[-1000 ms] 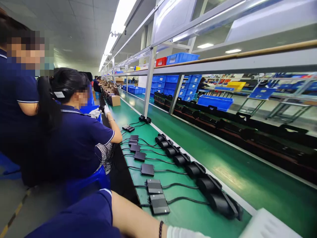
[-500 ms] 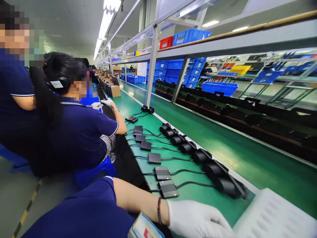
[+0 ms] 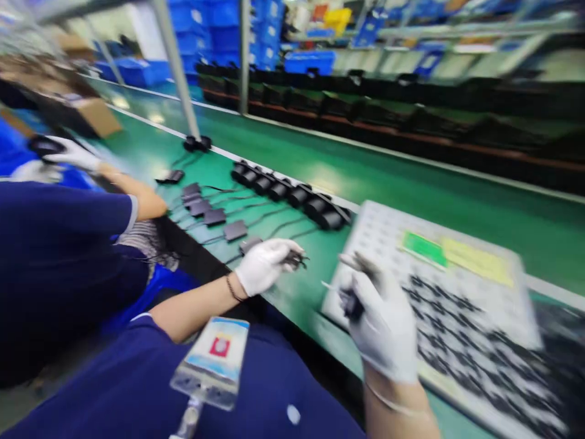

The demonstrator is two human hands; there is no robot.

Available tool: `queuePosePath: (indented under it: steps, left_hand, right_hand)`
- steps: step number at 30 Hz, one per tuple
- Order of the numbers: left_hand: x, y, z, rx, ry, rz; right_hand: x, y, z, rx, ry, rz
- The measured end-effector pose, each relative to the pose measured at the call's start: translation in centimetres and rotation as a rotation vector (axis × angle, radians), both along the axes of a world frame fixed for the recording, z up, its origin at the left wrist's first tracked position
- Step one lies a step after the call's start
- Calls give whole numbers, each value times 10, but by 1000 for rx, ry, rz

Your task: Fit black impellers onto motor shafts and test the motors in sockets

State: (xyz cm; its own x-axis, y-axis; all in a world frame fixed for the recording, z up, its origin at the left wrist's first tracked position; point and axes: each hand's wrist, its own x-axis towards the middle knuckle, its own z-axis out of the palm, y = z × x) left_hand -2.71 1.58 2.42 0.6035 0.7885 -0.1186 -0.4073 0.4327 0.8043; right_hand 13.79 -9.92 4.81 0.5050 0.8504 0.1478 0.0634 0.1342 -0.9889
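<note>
Probably the black part [image 3: 295, 260] is light and stiff, maybe fragile at its thin ends, so best taken by the middle. The left hand [image 3: 265, 267] pinches it, fingers nearly closed, over the bench [image 3: 299, 296]; the right hand [image 3: 382, 322] curls around a blurred dark tool [image 3: 353, 306].

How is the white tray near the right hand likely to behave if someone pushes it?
The white tray would probably slide rather than tip, since it lies low and broad on the green bench. It looks fairly stiff: its visible edges run straight. The small black parts on it might shift if jolted, though blur hides how firmly they sit.
</note>
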Motion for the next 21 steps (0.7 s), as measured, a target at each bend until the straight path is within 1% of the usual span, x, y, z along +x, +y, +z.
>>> queuePosePath:
  steps: [2,5,9,15,21]
  left_hand:
    - [2,5,-7,-106,-37,-18]
    - [5,3,-15,-165,-12,-41]
    - [9,-2,-18,-118,0,-35]
    - [15,-3,-19,-65,16,-29]
    - [18,-2,-24,-23,37,-42]
  right_hand:
    - [-8,9,9,68,144,-65]
    - [-16,17,10,118,173,-80]
    - [-21,19,7,131,124,-76]
    - [-19,19,-1,149,94,-109]
    - [-16,17,-4,222,114,-129]
